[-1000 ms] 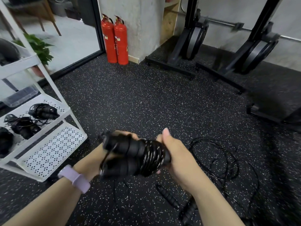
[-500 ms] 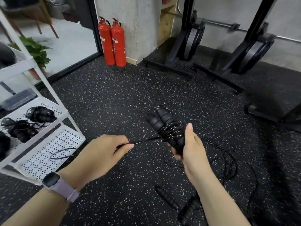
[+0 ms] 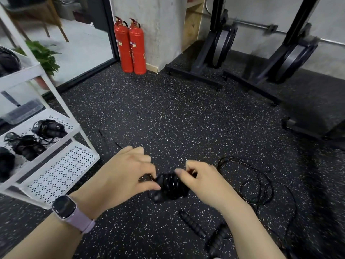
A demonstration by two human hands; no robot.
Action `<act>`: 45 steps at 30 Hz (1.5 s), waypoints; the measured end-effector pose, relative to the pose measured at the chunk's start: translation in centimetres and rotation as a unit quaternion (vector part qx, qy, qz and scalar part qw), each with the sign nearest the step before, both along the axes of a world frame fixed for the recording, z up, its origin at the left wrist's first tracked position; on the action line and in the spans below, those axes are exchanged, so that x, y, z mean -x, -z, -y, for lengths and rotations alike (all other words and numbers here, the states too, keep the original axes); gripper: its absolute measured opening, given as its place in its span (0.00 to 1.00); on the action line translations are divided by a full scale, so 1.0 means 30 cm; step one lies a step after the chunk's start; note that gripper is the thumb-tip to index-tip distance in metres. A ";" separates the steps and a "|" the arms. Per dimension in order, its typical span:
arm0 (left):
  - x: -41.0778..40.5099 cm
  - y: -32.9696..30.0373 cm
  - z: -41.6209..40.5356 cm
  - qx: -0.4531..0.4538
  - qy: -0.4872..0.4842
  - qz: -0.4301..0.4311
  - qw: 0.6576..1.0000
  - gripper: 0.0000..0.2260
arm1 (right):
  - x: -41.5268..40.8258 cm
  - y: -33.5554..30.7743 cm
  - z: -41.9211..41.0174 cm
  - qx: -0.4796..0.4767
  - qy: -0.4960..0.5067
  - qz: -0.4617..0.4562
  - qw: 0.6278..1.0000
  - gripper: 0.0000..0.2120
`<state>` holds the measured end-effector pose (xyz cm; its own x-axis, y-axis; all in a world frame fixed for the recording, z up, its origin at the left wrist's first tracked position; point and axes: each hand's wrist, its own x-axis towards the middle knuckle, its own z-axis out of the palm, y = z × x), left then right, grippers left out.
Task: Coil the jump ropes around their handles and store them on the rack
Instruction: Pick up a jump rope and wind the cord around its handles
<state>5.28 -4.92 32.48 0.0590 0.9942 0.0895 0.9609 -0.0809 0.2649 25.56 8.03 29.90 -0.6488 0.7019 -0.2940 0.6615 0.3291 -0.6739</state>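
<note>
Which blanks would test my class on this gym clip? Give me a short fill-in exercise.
1. Both hands, left and right, hold a coiled ____.
2. The two fire extinguishers are ____ in colour.
3. The watch sits on the ____ wrist.
4. A loose rope lies on the ____.

Missing words: jump rope; red; left; floor

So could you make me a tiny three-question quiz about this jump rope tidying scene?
1. True or false: both hands are on the coiled jump rope.
2. Which wrist wears the watch? A left, B right.
3. Fill in: the loose jump rope lies on the ____.

Key: 1 true, the left hand and right hand grip it. 2 A. 3 floor.
</note>
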 end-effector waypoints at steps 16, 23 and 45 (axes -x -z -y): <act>-0.031 0.012 -0.027 0.064 -0.135 0.617 0.772 0.14 | -0.017 -0.030 -0.006 0.366 -0.003 -0.330 0.870 0.13; -0.025 0.037 -0.004 0.073 -0.185 0.334 0.921 0.14 | 0.007 -0.017 -0.032 0.380 0.159 -0.417 0.811 0.16; -0.078 0.032 -0.019 -0.001 -0.078 -0.076 0.994 0.15 | 0.032 0.021 0.008 -0.037 0.117 -0.166 0.979 0.20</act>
